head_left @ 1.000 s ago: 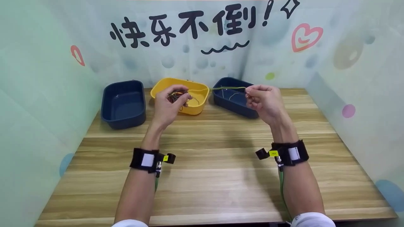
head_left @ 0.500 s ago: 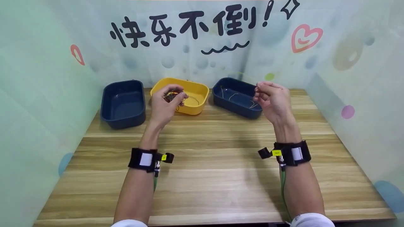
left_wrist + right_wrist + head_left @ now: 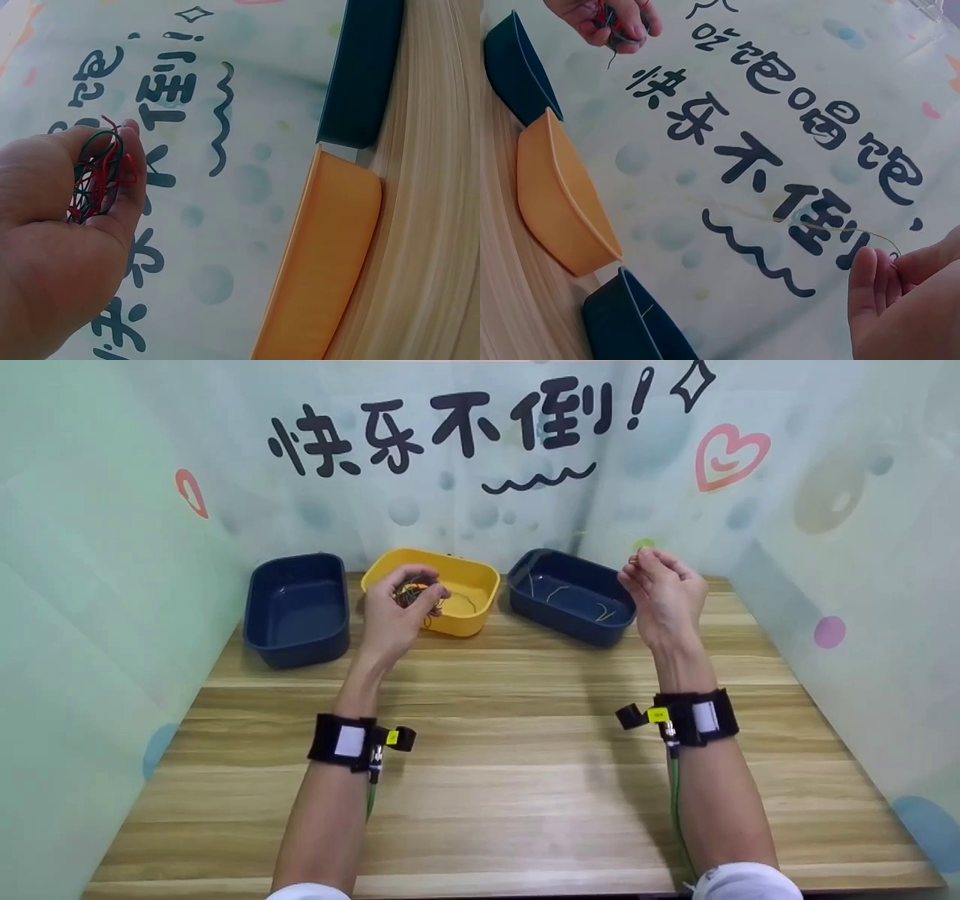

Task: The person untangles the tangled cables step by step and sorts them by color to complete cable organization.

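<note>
My left hand (image 3: pixel 394 615) grips a tangled bundle of thin wires (image 3: pixel 94 176), red and green strands among them, above the yellow bin (image 3: pixel 469 624). Some loose ends stick out past the fingertips. My right hand (image 3: pixel 669 596) is raised above and beside the right end of the right dark blue bin (image 3: pixel 562 619). Between its thumb and fingers it pinches one thin yellow wire (image 3: pixel 855 228), which trails toward the left in the right wrist view and fades to a blur. A few short yellowish wires (image 3: pixel 556 592) lie inside that blue bin.
Another dark blue bin (image 3: pixel 300 651) stands at the left of the wooden table (image 3: pixel 510 772). One more thin wire (image 3: pixel 466 598) lies in the yellow bin. A printed cloth backdrop (image 3: pixel 450 521) rises behind the bins, with side walls left and right.
The yellow wire was stretched between both hands; now it hangs from the right hand alone, apart from the bundle. My right hand has moved right and up, while the left stays nearly in place.
</note>
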A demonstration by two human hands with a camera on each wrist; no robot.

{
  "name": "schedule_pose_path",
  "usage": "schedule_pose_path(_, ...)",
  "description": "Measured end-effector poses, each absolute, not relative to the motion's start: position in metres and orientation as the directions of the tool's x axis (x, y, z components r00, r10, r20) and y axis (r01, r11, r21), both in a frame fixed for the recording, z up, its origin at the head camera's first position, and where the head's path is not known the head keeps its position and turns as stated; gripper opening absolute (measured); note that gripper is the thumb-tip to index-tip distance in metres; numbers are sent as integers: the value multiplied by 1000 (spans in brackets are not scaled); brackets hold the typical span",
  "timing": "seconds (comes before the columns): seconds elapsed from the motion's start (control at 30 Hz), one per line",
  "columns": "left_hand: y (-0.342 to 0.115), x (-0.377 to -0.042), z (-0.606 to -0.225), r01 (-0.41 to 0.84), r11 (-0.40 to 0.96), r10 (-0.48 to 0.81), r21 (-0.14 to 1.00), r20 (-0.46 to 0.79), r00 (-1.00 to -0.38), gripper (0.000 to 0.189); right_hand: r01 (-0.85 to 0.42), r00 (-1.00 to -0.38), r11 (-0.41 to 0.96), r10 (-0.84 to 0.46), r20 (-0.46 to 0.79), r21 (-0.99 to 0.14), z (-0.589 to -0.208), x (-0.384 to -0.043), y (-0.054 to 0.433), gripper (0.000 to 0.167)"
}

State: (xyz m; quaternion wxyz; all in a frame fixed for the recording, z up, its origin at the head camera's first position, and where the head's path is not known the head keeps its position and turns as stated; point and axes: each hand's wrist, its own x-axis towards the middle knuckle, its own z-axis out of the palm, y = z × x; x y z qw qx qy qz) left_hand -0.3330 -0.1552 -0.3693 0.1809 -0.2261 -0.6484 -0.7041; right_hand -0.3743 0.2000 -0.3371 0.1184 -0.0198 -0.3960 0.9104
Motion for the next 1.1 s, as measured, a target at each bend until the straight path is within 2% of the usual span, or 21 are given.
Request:
schedule_pose_path(0.13, -152, -333, -370, 536, -100, 45, 838, 542, -839, 18, -205, -964, -669, 262, 32, -714, -345, -393, 206, 33)
schedule_pose_path(0.33, -151, -333, -370, 527, -104, 67, 843, 535, -842, 18, -211, -947, -653, 322, -14, -728, -356, -414, 212, 28)
schedule_pose_path(0.47, -149, -334, -371, 541, -104, 75, 835, 549, -833, 17, -203, -936, -602, 350, -26, -772, -364, -425, 212, 26)
schedule_pose_path(0.63, -148, -334, -373, 551, -109, 87, 827, 560, -824, 17, -109, -946, -463, 320, -52, -879, -378, -431, 209, 30)
schedule_pose_path(0.73, -147, -333, -373, 552, -118, 93, 825, 563, -821, 17, -56, -953, -283, 301, -34, -957, -384, -433, 207, 34)
schedule_pose_path(0.83, -147, -333, -371, 545, -119, 98, 830, 556, -825, 17, -25, -951, 49, 306, 39, -999, -389, -434, 207, 28)
schedule_pose_path(0.9, -146, -333, -371, 538, -122, 106, 834, 550, -829, 18, -21, -949, 315, 292, 118, -949, -392, -434, 207, 23)
schedule_pose_path(0.97, -146, -335, -372, 528, -123, 113, 840, 540, -834, 18, -23, -946, 537, 262, 192, -843, -394, -434, 208, 21)
schedule_pose_path(1.03, -146, -338, -375, 512, -127, 120, 849, 526, -842, 20, -40, -945, 665, 217, 244, -746, -396, -433, 210, 21)
schedule_pose_path(1.1, -145, -343, -379, 489, -143, 125, 860, 506, -853, 21, -65, -946, 723, 175, 274, -688, -397, -433, 211, 20)
